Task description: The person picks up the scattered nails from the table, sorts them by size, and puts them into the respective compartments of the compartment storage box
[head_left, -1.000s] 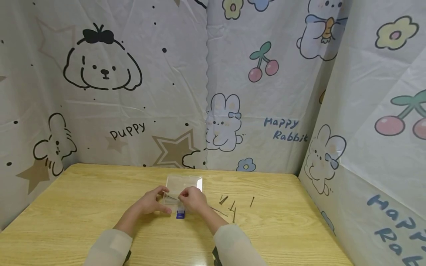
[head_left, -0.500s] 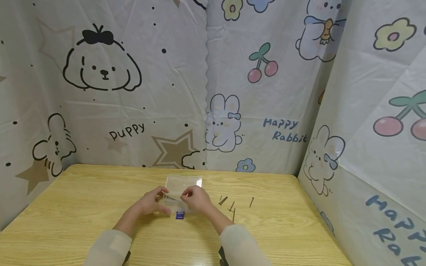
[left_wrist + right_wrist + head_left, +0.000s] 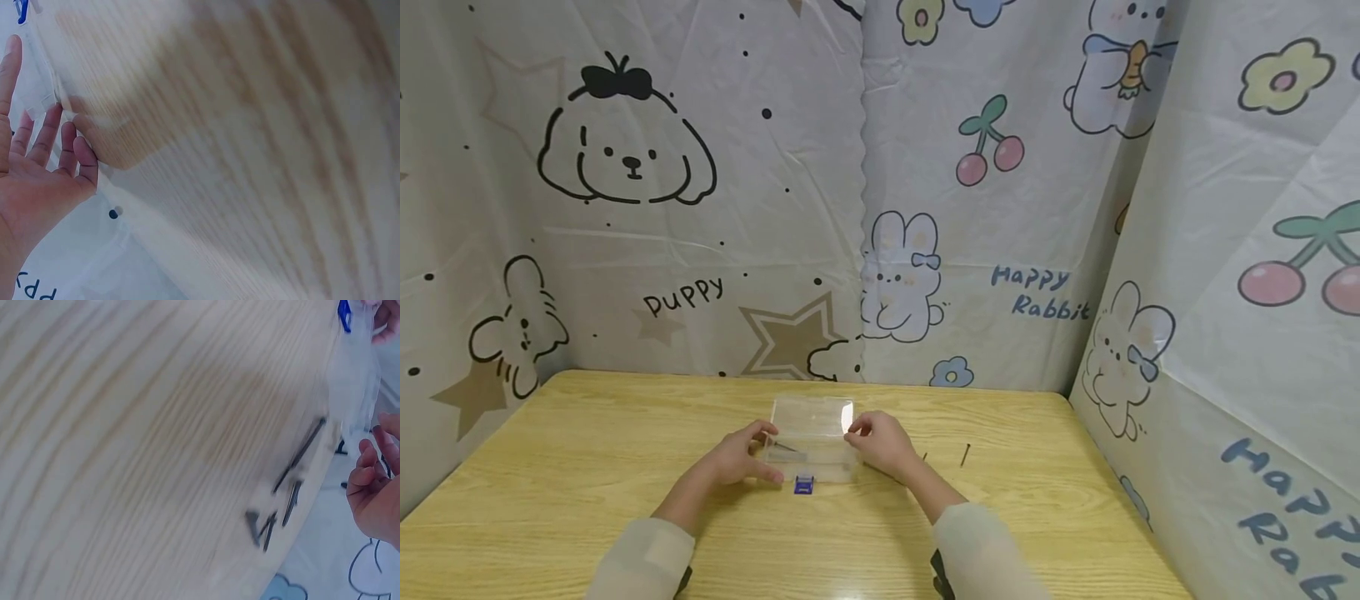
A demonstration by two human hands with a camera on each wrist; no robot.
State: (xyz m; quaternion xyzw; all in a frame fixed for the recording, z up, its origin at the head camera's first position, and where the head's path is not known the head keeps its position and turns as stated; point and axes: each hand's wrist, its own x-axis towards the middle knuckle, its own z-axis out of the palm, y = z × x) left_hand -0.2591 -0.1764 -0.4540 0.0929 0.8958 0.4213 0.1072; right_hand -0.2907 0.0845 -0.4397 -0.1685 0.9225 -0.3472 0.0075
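Observation:
A clear plastic box [image 3: 831,472] with its lid [image 3: 808,414] raised at the back stands on the table, its blue latch [image 3: 803,485] facing front. My left hand [image 3: 739,456] holds the box's left side, thumb at the front corner and fingers toward the back. Inside, at the left, lies a thin dark nail [image 3: 786,447]. Beside the box's right edge is my right hand [image 3: 883,442], its fingers [image 3: 365,464] loosely curled around nothing. Several dark nails lie on the table below that hand in the right wrist view, one long nail [image 3: 300,453] nearest the box.
Farther right on the wooden table [image 3: 1060,500] lies a single nail [image 3: 966,454]. My right hand and forearm hide most of the other nails in the head view. A printed cloth [image 3: 760,208] hangs behind the table and along its right side.
My right hand has moved right, from over the box to its right edge. The nail that was at its fingertips now lies apart from it in the box. The left hand stays put.

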